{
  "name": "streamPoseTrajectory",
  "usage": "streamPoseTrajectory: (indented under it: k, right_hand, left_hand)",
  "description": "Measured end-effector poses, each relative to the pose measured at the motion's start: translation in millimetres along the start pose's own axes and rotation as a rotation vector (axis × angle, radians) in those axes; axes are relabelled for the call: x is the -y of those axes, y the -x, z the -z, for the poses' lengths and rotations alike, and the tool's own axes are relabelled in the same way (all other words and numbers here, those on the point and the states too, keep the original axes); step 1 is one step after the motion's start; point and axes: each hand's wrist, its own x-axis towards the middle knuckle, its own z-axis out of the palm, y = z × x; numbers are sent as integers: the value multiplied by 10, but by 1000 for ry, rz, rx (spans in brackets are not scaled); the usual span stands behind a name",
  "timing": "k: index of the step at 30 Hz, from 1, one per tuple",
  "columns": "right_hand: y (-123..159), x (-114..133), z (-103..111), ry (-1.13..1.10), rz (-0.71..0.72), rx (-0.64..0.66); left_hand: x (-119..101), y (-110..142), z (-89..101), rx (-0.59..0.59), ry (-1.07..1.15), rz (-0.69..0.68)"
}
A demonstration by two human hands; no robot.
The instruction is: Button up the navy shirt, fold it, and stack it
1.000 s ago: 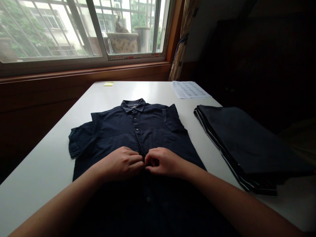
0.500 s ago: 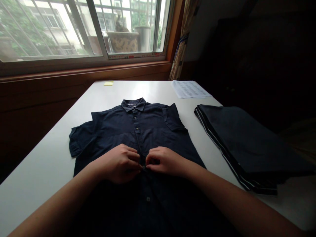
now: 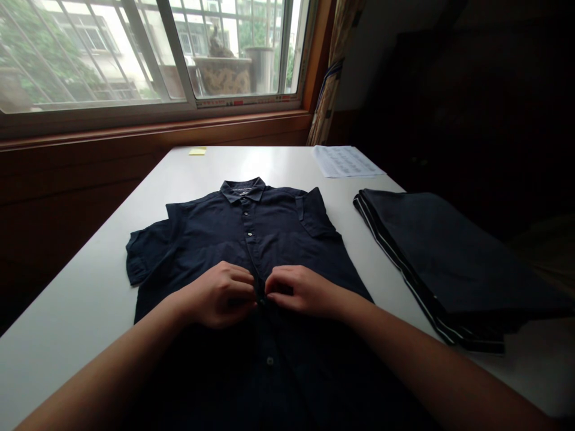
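Observation:
A dark navy short-sleeved shirt (image 3: pixel 206 233) lies front up on the white table, its collar (image 3: pixel 243 190) pointing toward the window. Both hands meet at its front placket, about halfway down. My left hand (image 3: pixel 224 294) is closed, its fingertips pinching the placket from the left. From the right, my right hand (image 3: pixel 296 288) pinches the cloth of the same spot between thumb and fingers. The button between the fingertips is mostly hidden. Below the hands another button (image 3: pixel 270 361) shows on the placket, and a button (image 3: pixel 250 234) is visible higher up.
Folded dark clothes with striped edges (image 3: pixel 440 257) lie in a stack on the table's right side. Printed sheets (image 3: pixel 348 161) rest at the far right corner. A yellow sticky note (image 3: pixel 197 151) is at the far left of the white table (image 3: pixel 90 293). Beyond is a barred window (image 3: pixel 224 60).
My hands stay at the same place on the placket. The fingertips have shifted slightly, and the button between them, visible before, is now mostly covered.

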Motion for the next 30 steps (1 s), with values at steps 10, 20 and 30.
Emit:
streamPoseTrajectory:
  k: [10,20,30]
  right_hand:
    - [26,-22,7,-30,-67,-42]
    - [6,-8,28,-24,34,-20]
    - [31,-76,9,-11,131,77]
  left_hand:
    - [62,38,-44,24,-86,23]
    - [27,6,13,45,39,-6]
    - [37,38,25,-18,-63,6]
